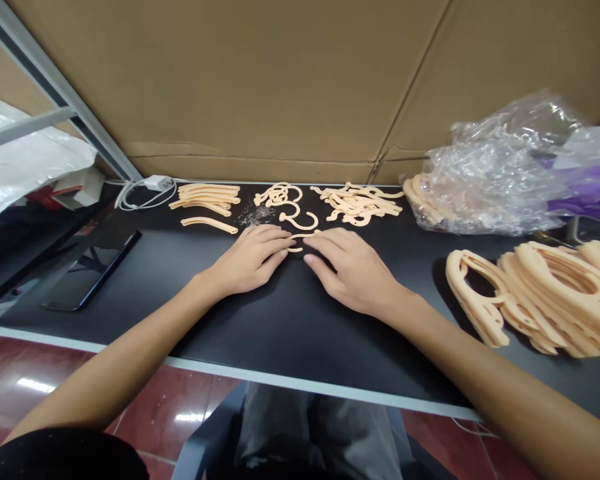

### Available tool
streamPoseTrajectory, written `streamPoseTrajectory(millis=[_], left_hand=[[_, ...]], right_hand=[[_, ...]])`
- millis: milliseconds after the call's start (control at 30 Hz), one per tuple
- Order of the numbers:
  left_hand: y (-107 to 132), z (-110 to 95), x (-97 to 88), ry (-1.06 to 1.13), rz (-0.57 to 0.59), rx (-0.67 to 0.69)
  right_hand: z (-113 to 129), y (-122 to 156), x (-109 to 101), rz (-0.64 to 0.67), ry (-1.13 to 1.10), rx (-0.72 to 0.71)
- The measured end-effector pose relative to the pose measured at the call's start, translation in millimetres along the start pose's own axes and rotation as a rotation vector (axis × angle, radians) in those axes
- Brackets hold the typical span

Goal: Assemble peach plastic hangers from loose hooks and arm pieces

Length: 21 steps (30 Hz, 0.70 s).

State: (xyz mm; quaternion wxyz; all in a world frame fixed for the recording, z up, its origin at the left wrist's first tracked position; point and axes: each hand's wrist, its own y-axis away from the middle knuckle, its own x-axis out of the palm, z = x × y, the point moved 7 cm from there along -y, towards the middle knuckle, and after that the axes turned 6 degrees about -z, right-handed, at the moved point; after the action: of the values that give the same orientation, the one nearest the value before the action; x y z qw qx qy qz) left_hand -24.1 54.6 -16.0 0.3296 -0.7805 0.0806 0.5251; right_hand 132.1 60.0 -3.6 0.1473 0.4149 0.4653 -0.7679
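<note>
A cream plastic hook [304, 235] lies between my hands, low over the black tabletop. The fingers and thumb of my left hand [255, 259] close on its curved side and hide part of it. My right hand [349, 267] is at the straight end, fingertips by the hook and the thumb apart below them. Just beyond my fingers lies another loose hook [300, 217], with a small pile of hooks [280, 194] behind it. Curved flat strips [207, 197] are stacked to the left, one single strip [210, 223] nearer me. A heap of knobbed curved pieces [357, 202] sits behind my right hand.
At right are stacked cream frames with oval openings [555, 287] and a clear plastic bag [500, 173]. A phone [93, 270] lies at left, near a white cable and charger [153, 187]. Cardboard [260, 80] walls off the back. The table's pale front edge [305, 387] is close to me.
</note>
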Motion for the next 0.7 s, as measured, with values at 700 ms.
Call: streamPoseTrajectory(millis=[700], left_hand=[[14.1, 68.6, -42.1, -0.133, -0.115, -0.364]], right_hand=[[6.7, 3.5, 2.4, 0.108, -0.309, -0.022]])
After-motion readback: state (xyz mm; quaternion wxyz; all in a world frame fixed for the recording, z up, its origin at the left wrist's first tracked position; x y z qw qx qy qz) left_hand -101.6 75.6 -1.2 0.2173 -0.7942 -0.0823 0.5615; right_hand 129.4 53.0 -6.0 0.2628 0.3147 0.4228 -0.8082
